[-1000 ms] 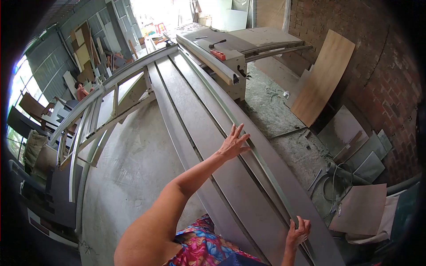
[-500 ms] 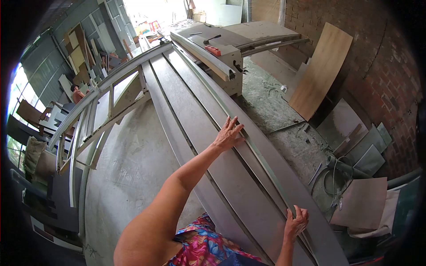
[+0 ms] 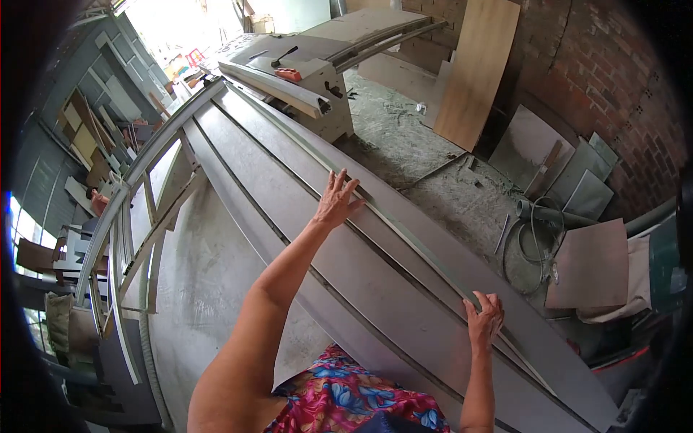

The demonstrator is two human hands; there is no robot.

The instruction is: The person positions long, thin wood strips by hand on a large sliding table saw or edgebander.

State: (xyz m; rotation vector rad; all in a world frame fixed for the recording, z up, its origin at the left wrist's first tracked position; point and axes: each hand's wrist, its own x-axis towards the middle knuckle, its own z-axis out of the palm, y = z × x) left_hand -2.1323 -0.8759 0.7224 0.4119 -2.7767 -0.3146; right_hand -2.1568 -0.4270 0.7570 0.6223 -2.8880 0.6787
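and here's the left hand (image 3: pixel 336 200) at centre frame, fingers spread, grip wide open, lying lightly by the long pale strip (image 3: pixel 413 245) that slants down the counter (image 3: pixel 375 289); right of centre, the right hand (image 3: pixel 485 317) curls half-closed over it, any pinch impossible to tell, hands apart, seemingly to steady its length.
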